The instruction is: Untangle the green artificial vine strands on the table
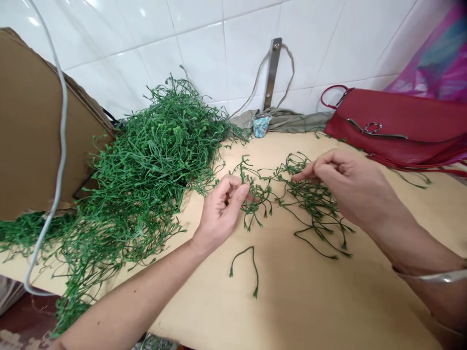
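My left hand [222, 209] is closed, thumb against fingers, around a small bunch of thin green plastic stems [257, 197] with forked tips. My right hand [352, 182] hovers over a smaller, loose pile of the same stems [317, 206]. Its fingers are curled, with one fingertip at the pile's upper edge; whether a stem sits between them is hidden. A single bent stem [252, 257] lies apart on the tabletop [292, 301], nearer to me. Left of my hands rises a large tangled heap of green stems [156, 141].
A brown cardboard box [32, 126] stands at the left, with a white cable [63, 121] hanging before it. At the back are a small blue-and-white cup [261, 126], a grey cloth [292, 120] and a metal bracket [272, 73]. A red handbag [401, 121] lies at the right.
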A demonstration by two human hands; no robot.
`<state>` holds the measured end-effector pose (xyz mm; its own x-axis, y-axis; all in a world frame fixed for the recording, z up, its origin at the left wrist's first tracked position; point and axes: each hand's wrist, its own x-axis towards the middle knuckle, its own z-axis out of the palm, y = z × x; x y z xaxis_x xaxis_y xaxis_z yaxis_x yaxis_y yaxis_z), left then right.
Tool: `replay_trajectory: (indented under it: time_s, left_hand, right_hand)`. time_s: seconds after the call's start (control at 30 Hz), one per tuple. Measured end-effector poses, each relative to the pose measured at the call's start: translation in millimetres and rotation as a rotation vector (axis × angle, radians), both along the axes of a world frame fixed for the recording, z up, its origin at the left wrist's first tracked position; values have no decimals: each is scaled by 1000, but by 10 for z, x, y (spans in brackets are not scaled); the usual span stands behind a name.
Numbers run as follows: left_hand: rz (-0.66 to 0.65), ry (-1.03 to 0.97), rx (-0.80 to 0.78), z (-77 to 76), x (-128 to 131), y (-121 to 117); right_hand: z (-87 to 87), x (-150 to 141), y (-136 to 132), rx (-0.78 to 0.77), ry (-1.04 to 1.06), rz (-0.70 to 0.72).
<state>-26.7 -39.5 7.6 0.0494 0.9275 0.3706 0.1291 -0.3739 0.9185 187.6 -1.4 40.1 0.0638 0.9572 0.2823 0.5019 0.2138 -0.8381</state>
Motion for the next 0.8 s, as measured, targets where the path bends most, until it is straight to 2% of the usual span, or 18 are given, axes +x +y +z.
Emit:
replay_trajectory:
  time_s: [0.07, 0.13, 0.2, 0.23, 0.3, 0.4, 0.47, 0.63, 0.8]
  left_hand:
    - [23, -48, -46, 5, -9, 25]
    - [7, -112, -88, -3, -1, 67]
    - [-34, -163, -134, -22, 14, 105]
    - [-52, -178, -154, -32, 21, 117]
    - [-77, -193, -186, -48, 29, 128]
    - [-104, -197, -199, -58, 31, 129]
    - [-123, -201, -205, -64, 35, 131]
    - [-208, -180, -270, -94, 61, 147]
    - [-210, -61, -283, -78, 54, 149]
  right_hand:
    - [-21, 38, 36, 124, -86, -44]
    - [-79, 0, 43, 340, -218, -57]
    - [-146, -73, 22, 530, -319, -18]
    - [-173, -110, 4, 568, -330, 21]
    - [-200, -175, -47, 529, -278, 134]
    - [-188, -254, -135, 332, -204, 321]
    - [-174, -293, -179, 211, -165, 381]
    - [-184, -311, -181, 29, -33, 351]
    - [-230, -265, -130, 176, -50, 272]
